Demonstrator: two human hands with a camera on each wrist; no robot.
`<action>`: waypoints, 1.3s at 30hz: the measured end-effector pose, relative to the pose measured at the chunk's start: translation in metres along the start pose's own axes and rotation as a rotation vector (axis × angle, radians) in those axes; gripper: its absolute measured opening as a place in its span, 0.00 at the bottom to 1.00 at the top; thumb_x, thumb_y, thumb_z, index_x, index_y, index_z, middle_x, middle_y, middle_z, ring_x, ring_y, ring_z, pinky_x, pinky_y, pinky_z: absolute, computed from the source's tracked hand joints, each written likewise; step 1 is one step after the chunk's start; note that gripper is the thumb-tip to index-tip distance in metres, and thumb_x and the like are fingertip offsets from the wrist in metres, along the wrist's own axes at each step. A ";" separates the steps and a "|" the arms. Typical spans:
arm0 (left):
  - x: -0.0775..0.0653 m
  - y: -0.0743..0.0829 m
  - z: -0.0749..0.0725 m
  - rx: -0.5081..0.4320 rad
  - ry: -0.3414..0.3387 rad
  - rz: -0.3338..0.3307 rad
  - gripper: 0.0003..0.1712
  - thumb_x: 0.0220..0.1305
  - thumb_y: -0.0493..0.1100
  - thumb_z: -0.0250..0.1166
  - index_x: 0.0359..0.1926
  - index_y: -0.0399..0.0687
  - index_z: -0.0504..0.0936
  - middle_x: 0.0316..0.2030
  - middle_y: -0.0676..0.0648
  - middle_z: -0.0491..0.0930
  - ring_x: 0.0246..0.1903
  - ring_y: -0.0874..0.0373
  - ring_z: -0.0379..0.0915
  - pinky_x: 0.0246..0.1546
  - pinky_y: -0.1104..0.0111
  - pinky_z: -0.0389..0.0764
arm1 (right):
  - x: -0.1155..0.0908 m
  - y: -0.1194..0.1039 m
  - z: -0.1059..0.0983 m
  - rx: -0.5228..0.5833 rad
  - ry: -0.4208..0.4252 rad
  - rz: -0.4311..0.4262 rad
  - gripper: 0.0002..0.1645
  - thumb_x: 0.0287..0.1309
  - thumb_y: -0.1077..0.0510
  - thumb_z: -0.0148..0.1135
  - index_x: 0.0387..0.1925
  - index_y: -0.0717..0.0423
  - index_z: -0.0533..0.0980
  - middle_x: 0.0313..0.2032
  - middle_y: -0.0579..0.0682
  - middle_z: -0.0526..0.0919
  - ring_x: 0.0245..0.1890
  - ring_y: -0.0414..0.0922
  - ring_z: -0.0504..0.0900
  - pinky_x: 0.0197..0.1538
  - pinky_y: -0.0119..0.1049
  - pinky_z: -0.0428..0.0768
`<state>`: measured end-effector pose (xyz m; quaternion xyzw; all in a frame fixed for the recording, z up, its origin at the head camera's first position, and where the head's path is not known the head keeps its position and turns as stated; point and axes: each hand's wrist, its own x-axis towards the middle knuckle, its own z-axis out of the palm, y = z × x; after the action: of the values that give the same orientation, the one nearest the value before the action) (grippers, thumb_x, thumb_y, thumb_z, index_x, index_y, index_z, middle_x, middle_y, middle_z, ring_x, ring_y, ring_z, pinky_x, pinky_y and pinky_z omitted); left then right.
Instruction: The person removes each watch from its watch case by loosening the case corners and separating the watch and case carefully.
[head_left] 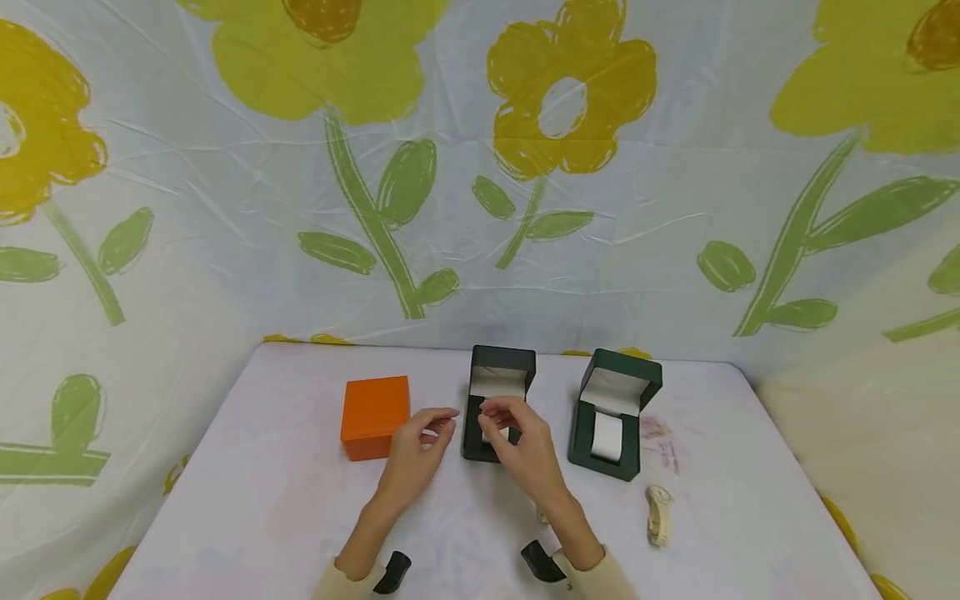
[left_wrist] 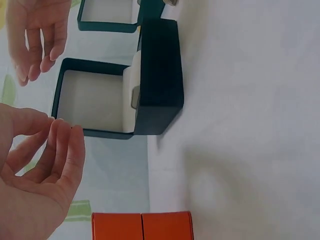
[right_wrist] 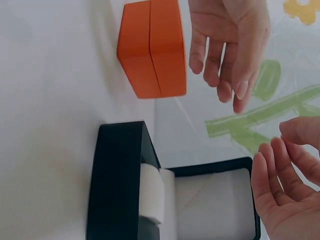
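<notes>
Both hands hover over the table in front of the middle watch box [head_left: 503, 358], a dark one with its lid raised. My right hand [head_left: 528, 446] overlaps its base in the head view, fingers loosely bent and thumb near the index fingertip. Part of the box's white cushion shows behind it. To the left, my left hand [head_left: 417, 442] hangs between this box and an orange box [head_left: 375, 404], which is closed. Its thumb and fingertips come close together. Nothing shows between the fingers of either hand; in the left wrist view the left fingertips [left_wrist: 76, 137] overlap the raised lid's edge.
A dark green watch box [head_left: 628, 375] stands open on the right, with a white cushion [head_left: 607, 436] inside. In front of it lies a gold-toned watch [head_left: 658, 517]. Another small gold-toned item [head_left: 542, 515] is mostly hidden by the right forearm. Flower-printed cloth hangs behind the table.
</notes>
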<state>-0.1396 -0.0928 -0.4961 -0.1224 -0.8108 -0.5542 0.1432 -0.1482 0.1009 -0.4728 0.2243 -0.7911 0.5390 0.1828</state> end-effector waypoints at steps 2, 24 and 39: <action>0.000 -0.001 -0.004 0.002 0.010 0.008 0.11 0.71 0.37 0.67 0.52 0.43 0.87 0.43 0.47 0.86 0.39 0.58 0.81 0.43 0.66 0.86 | 0.001 -0.001 0.004 0.006 -0.002 -0.003 0.11 0.64 0.65 0.70 0.48 0.57 0.82 0.42 0.46 0.85 0.40 0.43 0.84 0.44 0.45 0.86; -0.007 -0.012 -0.039 0.038 0.112 0.020 0.10 0.67 0.31 0.69 0.49 0.38 0.87 0.41 0.45 0.87 0.34 0.57 0.83 0.39 0.76 0.84 | 0.013 -0.007 0.041 0.000 -0.032 -0.052 0.11 0.62 0.67 0.70 0.47 0.64 0.81 0.42 0.54 0.84 0.39 0.49 0.84 0.43 0.49 0.86; -0.005 -0.017 -0.058 0.050 0.207 0.028 0.10 0.66 0.31 0.69 0.49 0.38 0.87 0.41 0.47 0.85 0.38 0.56 0.81 0.40 0.79 0.81 | 0.022 -0.010 0.062 0.018 -0.126 -0.021 0.15 0.65 0.65 0.68 0.51 0.66 0.78 0.47 0.60 0.83 0.44 0.55 0.84 0.49 0.49 0.85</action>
<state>-0.1356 -0.1535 -0.4921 -0.0724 -0.8035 -0.5413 0.2370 -0.1641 0.0360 -0.4749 0.2677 -0.7936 0.5291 0.1362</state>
